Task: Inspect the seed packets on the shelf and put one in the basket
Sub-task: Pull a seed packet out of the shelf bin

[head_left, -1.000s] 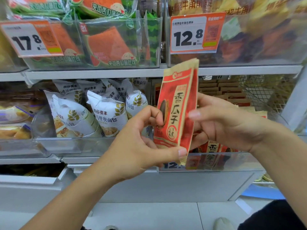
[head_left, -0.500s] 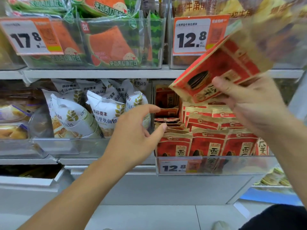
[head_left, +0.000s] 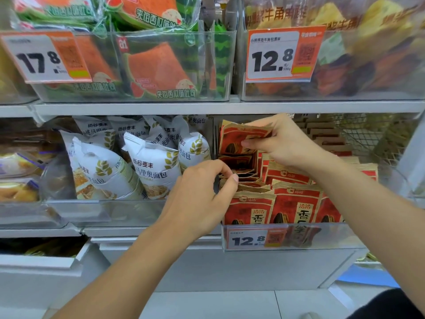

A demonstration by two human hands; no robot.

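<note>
From the head view, the right hand (head_left: 282, 141) pinches a red seed packet (head_left: 239, 139) over the clear bin (head_left: 345, 236) of packets at 3 o'clock on the shelf (head_left: 161, 108), while the left hand (head_left: 200, 199), fingers (head_left: 226, 171) curled, touches the packet tops at the bin's 9 o'clock edge.

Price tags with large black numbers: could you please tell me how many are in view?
3: a 17.8 tag upper left, a 12.8 tag upper right, and a 12.8 tag on the clear seed-packet bin. Others may be hidden.
</note>
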